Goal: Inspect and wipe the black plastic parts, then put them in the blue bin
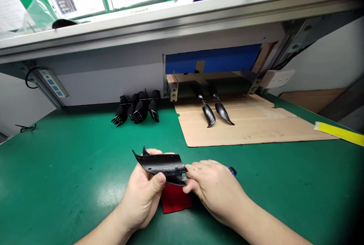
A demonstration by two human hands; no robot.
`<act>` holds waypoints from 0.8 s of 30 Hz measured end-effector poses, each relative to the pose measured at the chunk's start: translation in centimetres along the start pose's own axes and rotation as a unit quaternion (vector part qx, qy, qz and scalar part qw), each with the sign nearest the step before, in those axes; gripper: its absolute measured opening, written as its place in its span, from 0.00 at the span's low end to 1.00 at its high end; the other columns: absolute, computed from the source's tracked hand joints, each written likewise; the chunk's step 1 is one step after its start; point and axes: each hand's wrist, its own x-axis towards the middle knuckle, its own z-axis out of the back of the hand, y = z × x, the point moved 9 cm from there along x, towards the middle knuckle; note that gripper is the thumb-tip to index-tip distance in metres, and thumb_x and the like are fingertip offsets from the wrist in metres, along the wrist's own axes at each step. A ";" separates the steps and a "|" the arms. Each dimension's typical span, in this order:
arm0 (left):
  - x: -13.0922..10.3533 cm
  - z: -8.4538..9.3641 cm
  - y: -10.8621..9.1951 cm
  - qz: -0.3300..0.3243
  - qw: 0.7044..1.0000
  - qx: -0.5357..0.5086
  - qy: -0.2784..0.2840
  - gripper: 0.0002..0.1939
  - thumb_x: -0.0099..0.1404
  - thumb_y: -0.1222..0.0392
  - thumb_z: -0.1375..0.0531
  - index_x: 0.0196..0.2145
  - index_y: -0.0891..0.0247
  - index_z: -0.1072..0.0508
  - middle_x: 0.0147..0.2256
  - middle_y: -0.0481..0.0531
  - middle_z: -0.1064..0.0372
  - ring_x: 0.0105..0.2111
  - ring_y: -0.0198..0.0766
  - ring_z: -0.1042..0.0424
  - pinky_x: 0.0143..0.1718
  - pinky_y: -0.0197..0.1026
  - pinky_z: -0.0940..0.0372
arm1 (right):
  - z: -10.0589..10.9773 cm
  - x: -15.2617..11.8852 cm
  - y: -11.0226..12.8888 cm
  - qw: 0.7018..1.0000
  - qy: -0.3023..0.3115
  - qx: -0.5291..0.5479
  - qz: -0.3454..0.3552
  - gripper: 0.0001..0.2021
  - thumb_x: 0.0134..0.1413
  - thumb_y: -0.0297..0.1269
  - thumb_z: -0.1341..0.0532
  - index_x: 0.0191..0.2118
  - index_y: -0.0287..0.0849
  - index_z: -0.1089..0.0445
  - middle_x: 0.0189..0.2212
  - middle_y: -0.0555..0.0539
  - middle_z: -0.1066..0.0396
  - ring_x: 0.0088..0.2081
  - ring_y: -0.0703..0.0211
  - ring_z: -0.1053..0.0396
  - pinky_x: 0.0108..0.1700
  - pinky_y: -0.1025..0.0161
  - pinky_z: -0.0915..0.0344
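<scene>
Left hand (142,195) pinches a curved black plastic part (162,166), thumb on its near face, just above a red cloth (174,198) on the green mat (71,169). Right hand (212,188) closes fingertips on the part's right end; a blue-tipped tool (231,170) shows behind it. Judgement: support both ends evenly and avoid twisting the thin shell. Farther: cardboard sheet (256,123), black comb attachments (138,110).

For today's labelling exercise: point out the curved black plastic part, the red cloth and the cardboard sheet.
Curved black plastic part (163,164), head view, upper face.
Red cloth (174,199), head view, middle.
Cardboard sheet (256,127), head view, bare middle.
</scene>
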 end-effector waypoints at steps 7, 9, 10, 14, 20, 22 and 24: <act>-0.3 -0.7 -0.5 -0.001 0.996 -0.092 -0.015 0.13 0.59 0.65 0.34 0.36 0.57 0.35 0.43 0.48 0.32 0.49 0.41 0.31 0.49 0.42 0.35 | 0.0 0.5 0.2 0.973 0.021 0.231 0.000 0.30 0.58 0.68 0.58 0.29 0.43 0.43 0.26 0.51 0.38 0.29 0.59 0.41 0.31 0.64 0.46; -0.3 -0.6 -0.5 0.002 0.993 -0.114 -0.029 0.12 0.59 0.66 0.34 0.35 0.57 0.35 0.40 0.46 0.32 0.47 0.41 0.30 0.48 0.42 0.34 | 0.4 0.5 0.0 0.971 -0.019 0.240 -0.010 0.29 0.56 0.68 0.56 0.30 0.43 0.43 0.28 0.50 0.38 0.30 0.59 0.41 0.32 0.64 0.45; -0.3 -0.5 -0.5 0.001 0.992 -0.121 -0.041 0.12 0.59 0.66 0.34 0.35 0.57 0.34 0.39 0.46 0.32 0.47 0.41 0.30 0.48 0.42 0.34 | 0.5 0.4 -0.1 0.970 -0.033 0.241 -0.013 0.28 0.57 0.67 0.55 0.31 0.43 0.42 0.28 0.50 0.38 0.30 0.59 0.41 0.32 0.64 0.45; 0.0 0.8 0.0 0.006 0.988 -0.120 -0.097 0.11 0.61 0.64 0.35 0.38 0.58 0.34 0.41 0.49 0.31 0.48 0.43 0.31 0.48 0.43 0.35 | 1.9 0.0 0.1 0.969 -0.099 0.224 -0.001 0.23 0.59 0.62 0.49 0.35 0.43 0.39 0.28 0.51 0.39 0.29 0.60 0.41 0.31 0.64 0.42; -0.1 1.0 2.4 0.071 0.989 -0.062 -0.114 0.11 0.63 0.63 0.38 0.42 0.61 0.35 0.43 0.54 0.31 0.46 0.40 0.32 0.49 0.43 0.38 | 3.3 0.2 1.4 0.973 -0.133 0.180 0.055 0.11 0.65 0.34 0.44 0.51 0.48 0.36 0.40 0.47 0.33 0.36 0.60 0.34 0.37 0.64 0.36; -0.1 0.7 2.4 0.072 0.993 -0.019 -0.094 0.10 0.64 0.61 0.39 0.42 0.61 0.34 0.42 0.54 0.31 0.45 0.41 0.32 0.49 0.44 0.38 | 2.8 0.4 0.5 0.972 -0.101 0.213 0.011 0.10 0.64 0.30 0.47 0.45 0.49 0.32 0.36 0.50 0.30 0.35 0.61 0.32 0.37 0.65 0.35; 0.0 0.7 1.1 0.011 0.993 0.087 -0.083 0.08 0.65 0.58 0.40 0.41 0.61 0.33 0.41 0.53 0.31 0.45 0.41 0.33 0.49 0.43 0.38 | 3.1 0.2 -1.3 0.953 -0.119 0.270 -0.067 0.07 0.62 0.33 0.45 0.40 0.47 0.29 0.32 0.51 0.28 0.33 0.60 0.30 0.37 0.66 0.33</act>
